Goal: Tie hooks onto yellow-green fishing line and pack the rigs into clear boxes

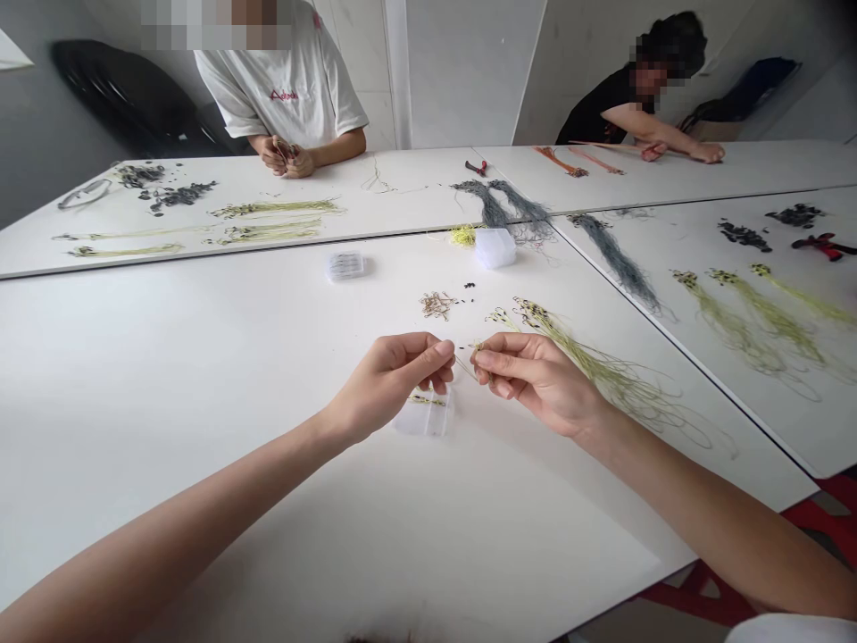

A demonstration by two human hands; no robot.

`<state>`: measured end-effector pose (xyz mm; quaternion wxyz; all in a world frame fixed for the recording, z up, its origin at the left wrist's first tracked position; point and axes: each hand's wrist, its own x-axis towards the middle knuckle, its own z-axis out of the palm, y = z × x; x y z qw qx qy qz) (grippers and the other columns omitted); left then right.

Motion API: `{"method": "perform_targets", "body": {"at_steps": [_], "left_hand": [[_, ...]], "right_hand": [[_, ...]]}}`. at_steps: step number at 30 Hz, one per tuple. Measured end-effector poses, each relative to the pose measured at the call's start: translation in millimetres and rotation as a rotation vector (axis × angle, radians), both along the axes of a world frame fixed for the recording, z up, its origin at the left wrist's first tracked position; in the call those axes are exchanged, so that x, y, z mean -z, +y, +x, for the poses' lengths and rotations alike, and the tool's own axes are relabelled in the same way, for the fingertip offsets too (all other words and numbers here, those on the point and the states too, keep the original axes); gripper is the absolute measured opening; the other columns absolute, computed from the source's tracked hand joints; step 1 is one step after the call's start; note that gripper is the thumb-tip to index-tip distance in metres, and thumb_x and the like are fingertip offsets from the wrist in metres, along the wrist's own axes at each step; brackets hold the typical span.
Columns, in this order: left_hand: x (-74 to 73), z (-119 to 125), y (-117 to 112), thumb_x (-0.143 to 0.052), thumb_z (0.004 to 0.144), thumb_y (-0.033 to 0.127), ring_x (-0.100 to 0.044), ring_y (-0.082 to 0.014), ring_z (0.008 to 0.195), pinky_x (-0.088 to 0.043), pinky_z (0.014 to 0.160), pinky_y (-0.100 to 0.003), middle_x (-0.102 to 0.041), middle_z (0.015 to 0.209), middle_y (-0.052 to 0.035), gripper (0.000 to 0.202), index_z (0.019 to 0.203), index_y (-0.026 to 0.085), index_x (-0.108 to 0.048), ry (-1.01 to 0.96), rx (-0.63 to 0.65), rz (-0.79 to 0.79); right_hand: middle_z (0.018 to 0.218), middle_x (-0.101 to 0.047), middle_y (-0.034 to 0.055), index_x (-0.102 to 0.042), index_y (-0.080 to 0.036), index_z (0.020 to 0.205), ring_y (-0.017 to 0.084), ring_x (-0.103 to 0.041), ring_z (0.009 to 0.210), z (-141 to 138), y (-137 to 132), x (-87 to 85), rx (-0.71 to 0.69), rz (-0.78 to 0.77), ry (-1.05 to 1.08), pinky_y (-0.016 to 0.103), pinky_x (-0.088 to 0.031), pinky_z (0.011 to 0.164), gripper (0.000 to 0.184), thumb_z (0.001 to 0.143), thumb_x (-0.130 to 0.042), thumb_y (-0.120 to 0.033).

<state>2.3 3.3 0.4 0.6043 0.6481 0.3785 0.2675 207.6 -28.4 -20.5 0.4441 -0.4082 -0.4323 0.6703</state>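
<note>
My left hand (408,366) is closed in a pinch, its fingertips on a thin yellow-green line (463,367). Just to its right, my right hand (528,371) also pinches the line, where a small loop or hook end seems to show at the fingertips; it is too small to make out. The line spans the short gap between my hands. Partly hidden below my left hand lies a clear plastic box (421,421) with small yellowish pieces. Beyond my hands are a pile of small bronze fishing hooks (437,305) and several tiny black beads (470,286).
Bundled green lines with hooks (595,362) lie right of my right hand. Farther back are clear boxes (346,266) (495,247), grey line bundles (495,205) and red-handled pliers (476,168). Two people (287,89) (636,98) work across the joined white tables (167,375).
</note>
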Motion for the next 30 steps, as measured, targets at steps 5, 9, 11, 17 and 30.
{"method": "perform_targets", "body": {"at_steps": [5, 9, 11, 17, 30], "left_hand": [[-7.5, 10, 0, -0.053, 0.091, 0.042, -0.051, -0.0118, 0.064, -0.040, 0.062, -0.025, -0.056, 0.067, -0.0002, 0.035, 0.069, 0.016, -0.059, 0.056, 0.001, 0.143], [-5.4, 16, -1, -0.053, 0.092, 0.042, -0.048, -0.0107, 0.060, -0.038, 0.057, -0.023, -0.059, 0.063, 0.0002, 0.035, 0.069, 0.016, -0.059, 0.069, 0.008, 0.202], [-4.4, 16, -1, -0.053, 0.092, 0.042, -0.049, -0.0113, 0.061, -0.038, 0.058, -0.024, -0.060, 0.064, -0.0006, 0.036, 0.070, 0.015, -0.060, 0.075, -0.001, 0.205], [-3.8, 11, 2, -0.049, 0.093, 0.044, -0.052, -0.0138, 0.072, -0.042, 0.071, -0.028, -0.062, 0.082, -0.0046, 0.035, 0.084, 0.015, -0.065, 0.013, -0.128, 0.126], [6.4, 12, 0, -0.055, 0.089, 0.046, -0.051, -0.0150, 0.079, -0.040, 0.077, -0.029, -0.063, 0.091, -0.0038, 0.029, 0.090, 0.019, -0.067, -0.035, -0.121, 0.005]], "right_hand": [[0.073, -0.065, 0.0011, -0.071, -0.018, 0.078, 0.007, -0.048, 0.053, -1, -2, 1.1, -0.049, 0.021, -0.052, 0.026, -0.038, 0.056, 0.013, 0.077, -0.074, -0.030], [0.070, -0.065, 0.0016, -0.073, -0.018, 0.079, 0.008, -0.047, 0.051, -1, -2, 2.1, -0.062, 0.062, -0.094, 0.027, -0.039, 0.054, 0.015, 0.075, -0.075, -0.032], [0.069, -0.065, 0.0016, -0.074, -0.017, 0.079, 0.008, -0.047, 0.051, -2, -2, 1.8, -0.062, 0.081, -0.108, 0.027, -0.039, 0.054, 0.015, 0.076, -0.075, -0.032], [0.073, -0.065, 0.0023, -0.073, -0.017, 0.078, 0.008, -0.046, 0.053, -1, -2, 0.0, 0.007, 0.104, -0.114, 0.027, -0.040, 0.057, 0.014, 0.078, -0.073, -0.031], [0.076, -0.069, 0.0035, -0.076, -0.019, 0.081, 0.009, -0.050, 0.056, 0, 0, 5.2, 0.076, 0.085, -0.056, 0.028, -0.043, 0.060, 0.013, 0.076, -0.075, -0.031]]}}
